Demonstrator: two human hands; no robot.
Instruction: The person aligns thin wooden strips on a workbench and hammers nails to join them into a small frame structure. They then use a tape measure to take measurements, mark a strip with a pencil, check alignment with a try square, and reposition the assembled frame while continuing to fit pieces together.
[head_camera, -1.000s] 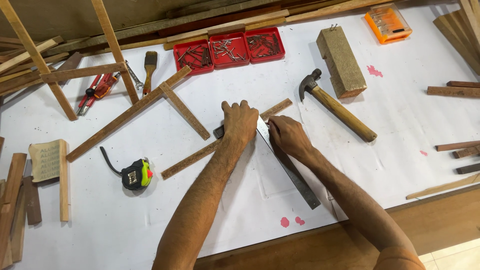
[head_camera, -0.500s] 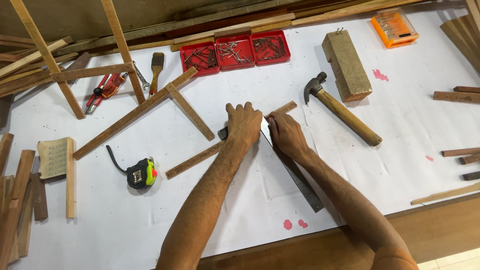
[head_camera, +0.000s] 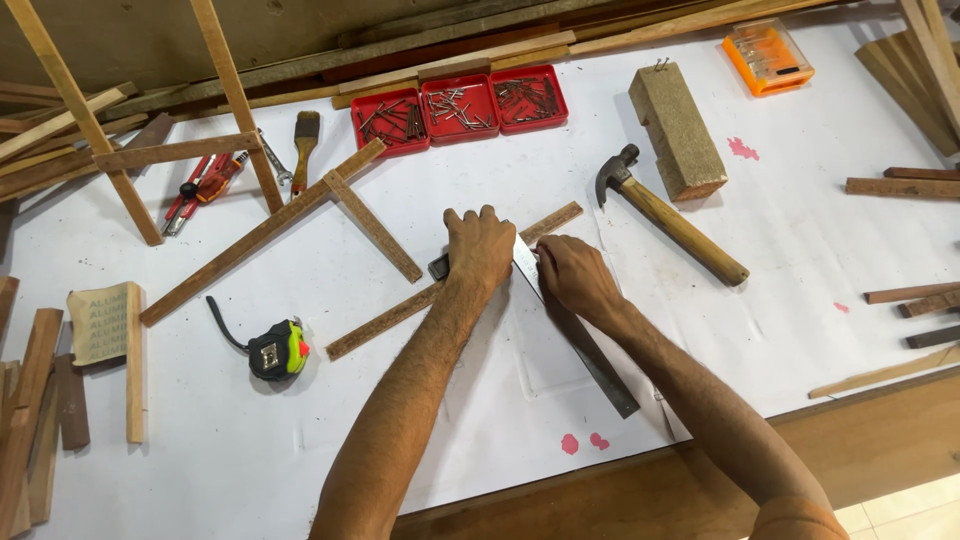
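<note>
A long thin wooden strip (head_camera: 390, 315) lies diagonally on the white table. Across it lies a metal try square (head_camera: 590, 355), its blade running down toward the table's front edge. My left hand (head_camera: 480, 245) presses down on the square's stock where it crosses the strip. My right hand (head_camera: 575, 275) rests against the blade's right side, fingers pinched at the strip; whatever it may hold is too small to tell.
A hammer (head_camera: 670, 215) lies right of my hands, a wooden block (head_camera: 678, 130) behind it. Three red trays of nails (head_camera: 460, 105) stand at the back. A tape measure (head_camera: 275, 350) lies to the left, near a crossed wooden frame (head_camera: 290, 215). Wood strips line both sides.
Both hands stay on the square and strip. The view has shifted slightly, so everything appears a little further right and down.
</note>
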